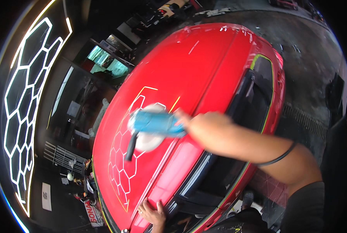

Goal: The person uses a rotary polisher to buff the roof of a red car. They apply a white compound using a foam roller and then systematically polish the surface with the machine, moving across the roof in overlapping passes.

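Note:
A blue power polisher [154, 123] with a round white pad [149, 143] rests over the glossy red car roof [173, 70]. Its black side handle [131, 146] sticks out toward me. My right hand [191, 120], slightly smeared by motion, is closed round the polisher's rear body, with the arm reaching in from the right. My left hand [151, 213] lies with fingers spread on the red roof edge, near the side windows. It holds nothing. The pad hides the patch of roof beneath it.
Yellow-green masking tape [273, 77] edges the dark side windows [216, 174]. Hexagonal ceiling lights [25, 105] hang at the left and mirror in the paint. A white rack [63, 156] and a motorcycle [86, 190] stand beyond the car. A floor grating [305, 120] lies at the right.

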`<state>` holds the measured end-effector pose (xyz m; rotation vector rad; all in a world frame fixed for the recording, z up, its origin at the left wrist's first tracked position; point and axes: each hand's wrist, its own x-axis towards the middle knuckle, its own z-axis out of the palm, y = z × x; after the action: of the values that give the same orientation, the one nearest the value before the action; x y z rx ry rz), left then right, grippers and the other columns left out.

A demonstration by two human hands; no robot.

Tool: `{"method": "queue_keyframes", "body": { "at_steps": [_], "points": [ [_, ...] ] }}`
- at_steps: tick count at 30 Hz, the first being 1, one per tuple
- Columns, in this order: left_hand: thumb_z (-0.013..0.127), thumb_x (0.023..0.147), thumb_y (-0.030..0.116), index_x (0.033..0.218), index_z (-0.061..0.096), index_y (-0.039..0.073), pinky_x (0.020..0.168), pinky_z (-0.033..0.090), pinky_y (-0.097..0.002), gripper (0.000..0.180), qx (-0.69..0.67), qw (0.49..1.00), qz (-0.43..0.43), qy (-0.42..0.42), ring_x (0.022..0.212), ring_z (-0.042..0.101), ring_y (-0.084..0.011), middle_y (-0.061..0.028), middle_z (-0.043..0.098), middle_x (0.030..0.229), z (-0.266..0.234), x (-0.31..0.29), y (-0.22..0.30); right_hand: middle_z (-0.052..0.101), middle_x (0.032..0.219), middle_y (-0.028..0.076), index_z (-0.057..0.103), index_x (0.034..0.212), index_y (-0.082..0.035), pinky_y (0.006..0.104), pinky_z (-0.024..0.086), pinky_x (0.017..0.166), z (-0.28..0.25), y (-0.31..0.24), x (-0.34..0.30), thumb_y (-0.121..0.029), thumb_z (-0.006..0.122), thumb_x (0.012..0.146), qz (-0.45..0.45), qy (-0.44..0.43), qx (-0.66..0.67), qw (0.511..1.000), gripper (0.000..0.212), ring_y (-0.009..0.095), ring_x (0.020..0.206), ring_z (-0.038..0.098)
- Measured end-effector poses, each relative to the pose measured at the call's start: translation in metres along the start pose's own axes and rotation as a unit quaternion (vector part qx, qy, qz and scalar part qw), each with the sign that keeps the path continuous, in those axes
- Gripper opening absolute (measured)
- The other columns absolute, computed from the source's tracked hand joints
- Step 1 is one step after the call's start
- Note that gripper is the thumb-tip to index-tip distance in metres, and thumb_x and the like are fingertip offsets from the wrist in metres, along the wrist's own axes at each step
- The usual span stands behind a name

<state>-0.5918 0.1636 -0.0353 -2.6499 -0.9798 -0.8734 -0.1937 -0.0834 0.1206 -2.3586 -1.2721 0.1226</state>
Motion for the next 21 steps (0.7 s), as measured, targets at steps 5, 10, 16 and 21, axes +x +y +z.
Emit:
{"method": "queue_keyframes", "body": {
  "at_steps": [5,10,16,21],
  "points": [
    [0.081,0.085,0.05,0.124,0.066,0.003,0.102,0.042,-0.0578,0.063,0.0,1.0,-0.01,0.008,0.116,0.058,-0.0443,-0.02,0.063,0.118,-0.002,0.0,0.002,0.075,0.104,0.027,0.028,0.168,-0.005,0.0529,0.061,0.087,-0.044,0.066,0.007,-0.002,0.067,0.095,0.122,0.054,-0.042,0.99,0.083,0.043,0.099,0.076],
    [0.088,0.078,0.043,0.125,0.068,0.005,0.103,0.044,-0.0567,0.063,-0.01,1.0,-0.012,0.018,0.116,0.058,-0.0433,-0.0187,0.064,0.119,-0.006,0.005,0.005,0.073,0.114,0.03,0.021,0.17,-0.004,0.0513,0.06,0.092,-0.044,0.072,0.037,0.005,0.066,0.089,0.197,0.057,-0.056,0.977,0.093,0.044,0.105,0.075],
    [0.089,0.076,0.042,0.125,0.068,0.006,0.101,0.046,-0.0541,0.064,-0.019,0.999,-0.014,0.025,0.112,0.06,-0.0411,-0.0167,0.065,0.115,-0.012,0.009,0.006,0.075,0.103,0.026,0.019,0.171,-0.006,0.0513,0.059,0.09,-0.03,0.033,0.016,0.005,0.068,0.088,0.139,0.027,-0.057,0.988,0.097,0.044,0.1,0.075],
    [0.09,0.076,0.044,0.124,0.069,0.008,0.101,0.046,-0.0537,0.064,-0.031,0.999,-0.019,0.03,0.11,0.061,-0.0404,-0.0164,0.065,0.113,-0.012,0.007,0.001,0.076,0.097,0.024,0.019,0.171,-0.009,0.0523,0.06,0.086,-0.036,0.004,-0.026,-0.001,0.074,0.088,0.09,-0.024,-0.05,0.994,0.1,0.043,0.093,0.075]
  ]
}}
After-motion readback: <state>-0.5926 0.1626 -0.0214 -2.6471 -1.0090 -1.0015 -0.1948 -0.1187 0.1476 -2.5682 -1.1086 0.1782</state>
